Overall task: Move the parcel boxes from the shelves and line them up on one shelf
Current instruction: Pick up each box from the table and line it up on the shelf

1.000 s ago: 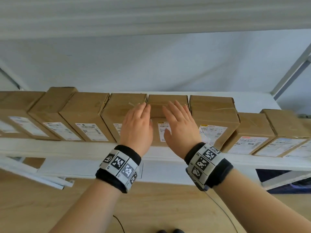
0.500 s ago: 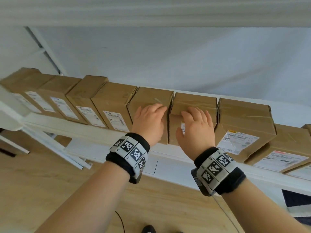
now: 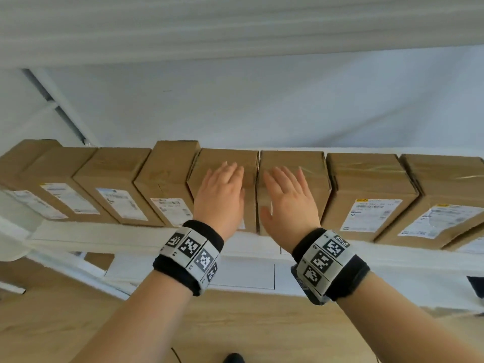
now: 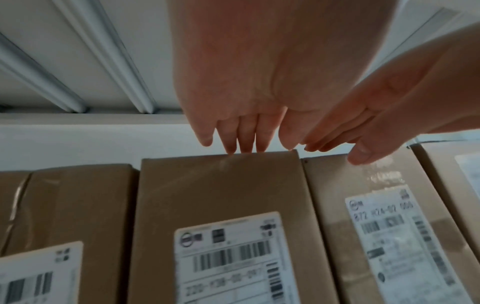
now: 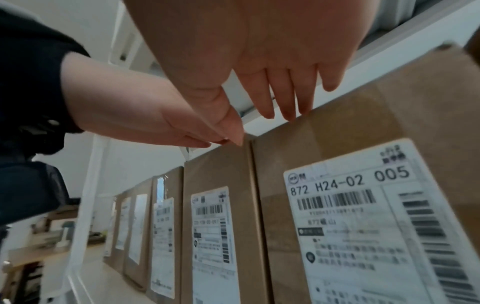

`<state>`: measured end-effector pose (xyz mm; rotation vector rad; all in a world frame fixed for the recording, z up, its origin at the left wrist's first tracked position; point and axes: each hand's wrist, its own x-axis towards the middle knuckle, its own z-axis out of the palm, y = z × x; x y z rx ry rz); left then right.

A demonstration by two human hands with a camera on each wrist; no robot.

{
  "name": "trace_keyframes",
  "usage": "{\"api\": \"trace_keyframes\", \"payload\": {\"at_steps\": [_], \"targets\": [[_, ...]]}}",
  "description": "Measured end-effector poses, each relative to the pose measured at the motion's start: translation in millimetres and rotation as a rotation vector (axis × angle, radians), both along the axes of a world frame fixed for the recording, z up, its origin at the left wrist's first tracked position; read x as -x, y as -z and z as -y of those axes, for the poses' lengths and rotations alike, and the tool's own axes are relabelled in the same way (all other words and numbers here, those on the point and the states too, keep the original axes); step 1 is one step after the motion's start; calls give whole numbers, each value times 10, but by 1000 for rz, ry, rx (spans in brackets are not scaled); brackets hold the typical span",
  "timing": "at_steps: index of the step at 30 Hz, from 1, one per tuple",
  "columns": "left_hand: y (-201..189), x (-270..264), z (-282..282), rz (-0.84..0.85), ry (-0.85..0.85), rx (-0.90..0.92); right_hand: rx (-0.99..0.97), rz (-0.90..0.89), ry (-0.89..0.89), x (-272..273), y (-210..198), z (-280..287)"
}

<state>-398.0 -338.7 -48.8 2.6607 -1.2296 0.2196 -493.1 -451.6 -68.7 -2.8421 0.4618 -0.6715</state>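
On adjacent boxes (image 3: 227,163), both hands' fingers (image 3: 230,171) straight, seemingly touching the tops

In the head view, the left hand (image 3: 220,197) and right hand (image 3: 288,203) hide the labels on the two middle boxes (image 3: 309,166). The frame edges cut off the row at both ends. Small print on the label (image 5: 363,216) in the right wrist view is blurred. A dark shape (image 3: 234,358) on the floor is cropped, unidentifiable.

Brown cardboard parcel boxes (image 3: 225,166) stand side by side in one row along a white shelf (image 3: 125,235), touching or nearly so, taped on top, each with a white shipping label facing outward.
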Motion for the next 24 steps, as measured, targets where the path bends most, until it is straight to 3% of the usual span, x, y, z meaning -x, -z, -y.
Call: {"api": "trace_keyframes", "payload": {"at_steps": [6, 14, 18, 24], "targets": [[75, -155, -114, -2, 113, 19, -14, -32, 144, -93, 84, -129], [-65, -283, -184, -50, 145, 172, -79, 25, 137, -235, -67, -281], [-78, -450, -469, 2, 32, 186, -41, 18, -21, -492, -93, -562], [33, -622, -830, -37, -132, -16, 22, -74, -61, -677, -15, -732]]}}
